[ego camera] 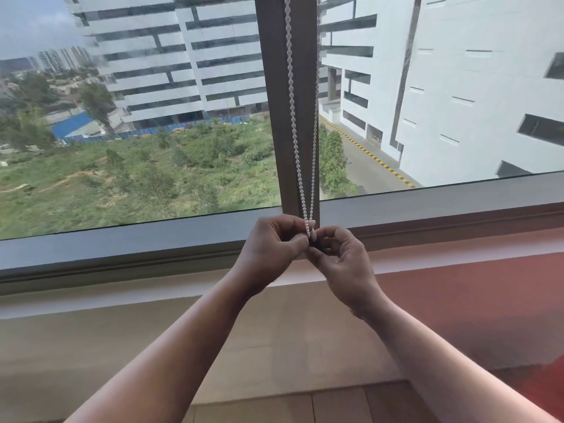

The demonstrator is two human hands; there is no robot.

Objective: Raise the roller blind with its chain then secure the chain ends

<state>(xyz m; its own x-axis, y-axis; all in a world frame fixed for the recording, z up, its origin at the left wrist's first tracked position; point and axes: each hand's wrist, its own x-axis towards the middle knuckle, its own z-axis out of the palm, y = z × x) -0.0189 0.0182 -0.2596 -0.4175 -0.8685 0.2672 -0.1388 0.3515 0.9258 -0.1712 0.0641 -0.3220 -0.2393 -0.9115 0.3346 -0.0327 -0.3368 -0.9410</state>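
A dark brown vertical window post [276, 117] stands between two large glass panes [137, 132]. A grey metal sill frame [122, 242] runs along their bottom edge, above a beige plastered wall [106, 346] and a red painted wall section [473, 300]. Outside stand white multi-storey buildings [457, 87], a green scrubby field [137, 178] and a blue-roofed shed [73, 125].

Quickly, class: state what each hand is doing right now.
Left hand: pinches the white beaded plastic chain at its bottom.
Right hand: pinches the same chain end.
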